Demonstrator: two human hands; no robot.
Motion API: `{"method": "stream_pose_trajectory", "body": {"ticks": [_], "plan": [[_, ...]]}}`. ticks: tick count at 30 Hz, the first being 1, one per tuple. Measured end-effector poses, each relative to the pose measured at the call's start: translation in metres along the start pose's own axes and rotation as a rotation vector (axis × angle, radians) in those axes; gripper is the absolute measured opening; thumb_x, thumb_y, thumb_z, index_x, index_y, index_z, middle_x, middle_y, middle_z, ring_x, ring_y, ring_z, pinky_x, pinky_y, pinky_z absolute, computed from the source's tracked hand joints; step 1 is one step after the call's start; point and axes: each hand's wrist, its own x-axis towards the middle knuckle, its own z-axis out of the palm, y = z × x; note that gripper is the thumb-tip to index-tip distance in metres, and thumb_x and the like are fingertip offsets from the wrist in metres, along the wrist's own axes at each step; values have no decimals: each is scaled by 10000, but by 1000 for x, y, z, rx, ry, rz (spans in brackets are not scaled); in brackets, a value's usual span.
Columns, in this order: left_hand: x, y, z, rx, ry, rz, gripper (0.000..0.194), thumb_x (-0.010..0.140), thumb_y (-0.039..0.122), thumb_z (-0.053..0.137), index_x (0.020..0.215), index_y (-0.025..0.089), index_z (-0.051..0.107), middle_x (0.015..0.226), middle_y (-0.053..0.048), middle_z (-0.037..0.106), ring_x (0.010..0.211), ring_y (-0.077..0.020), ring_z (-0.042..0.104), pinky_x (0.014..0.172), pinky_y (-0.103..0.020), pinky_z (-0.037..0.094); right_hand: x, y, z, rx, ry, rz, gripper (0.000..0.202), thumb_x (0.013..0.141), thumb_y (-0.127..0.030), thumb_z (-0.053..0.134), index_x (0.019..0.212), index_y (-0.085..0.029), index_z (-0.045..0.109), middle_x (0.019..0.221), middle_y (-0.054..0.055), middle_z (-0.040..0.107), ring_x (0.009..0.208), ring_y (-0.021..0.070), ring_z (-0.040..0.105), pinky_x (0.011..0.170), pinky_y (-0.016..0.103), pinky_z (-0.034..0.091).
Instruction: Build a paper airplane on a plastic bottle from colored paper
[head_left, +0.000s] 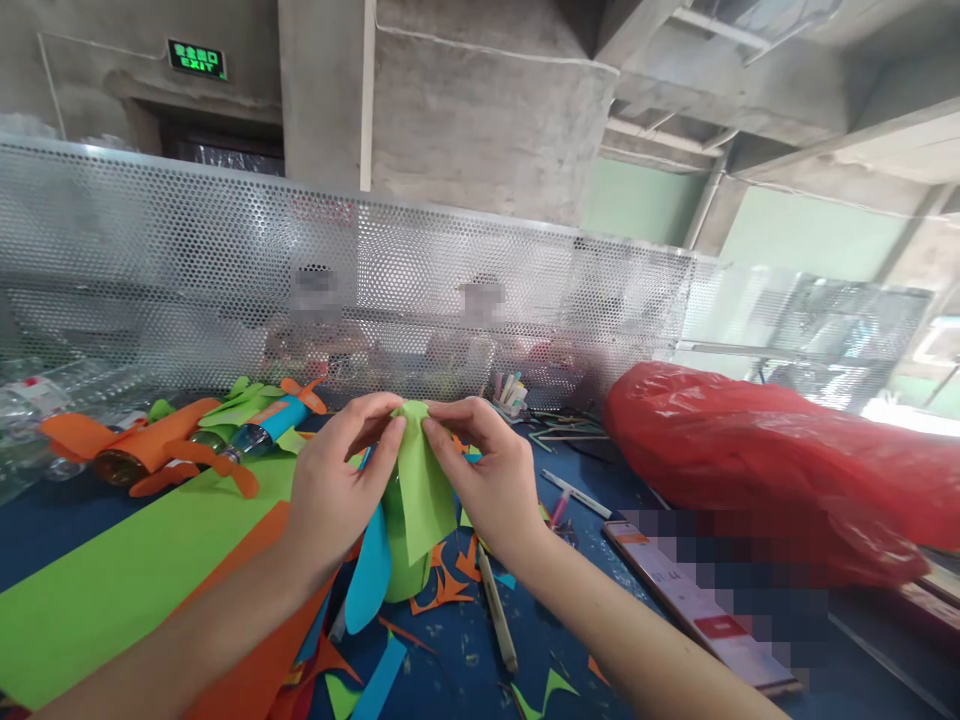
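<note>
A piece of light green paper (427,490) hangs from the fingertips of both hands, above the middle of the blue table. My left hand (341,455) pinches its upper left edge, and my right hand (487,455) pinches the upper right edge. The paper's top looks folded or gathered between the thumbs. Right behind and below it are a blue rounded paper blade (369,575) and another green paper piece (409,580). What they are attached to is mostly hidden by the paper and my hands.
Paper-wrapped bottles with orange blades (161,445) lie at left, near green paper sheets (150,560). Orange scraps (446,590) and a pen-like tool (497,610) lie in front. At right are a phone (697,610) and a red plastic bag (750,460). A perforated metal screen (420,260) stands behind.
</note>
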Motion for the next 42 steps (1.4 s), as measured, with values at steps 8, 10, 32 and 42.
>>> {"method": "stream_pose_trajectory", "body": {"ticks": [8, 10, 32, 42], "plan": [[1, -1, 0, 70, 8, 42, 97, 911, 238, 565, 978, 223, 633, 950, -19, 735, 841, -169, 710, 772, -286, 580, -1, 2, -2, 74, -18, 66, 74, 901, -263, 575, 877, -226, 635, 997, 50, 746, 917, 184, 704, 836, 338, 572], [1, -2, -1, 176, 10, 116, 89, 919, 232, 557, 976, 223, 625, 958, -21, 747, 838, -177, 721, 763, -285, 582, -1, 4, -1, 84, -10, 86, 69, 894, -256, 583, 856, -231, 636, 1020, 46, 749, 938, 195, 706, 846, 351, 572], [20, -2, -16, -103, -159, -78, 89, 882, 308, 603, 839, 243, 647, 800, -5, 715, 736, -171, 698, 626, -252, 587, 13, -4, -7, -1, -75, 114, 28, 808, -238, 664, 807, -216, 647, 837, 35, 755, 812, 199, 730, 753, 347, 590], [14, -3, -5, -164, -101, -151, 101, 809, 302, 703, 846, 240, 632, 828, 1, 730, 763, -180, 717, 645, -272, 612, 12, -4, -7, -14, -55, 113, 43, 810, -237, 667, 780, -220, 644, 877, 38, 765, 849, 201, 728, 774, 350, 587]]}}
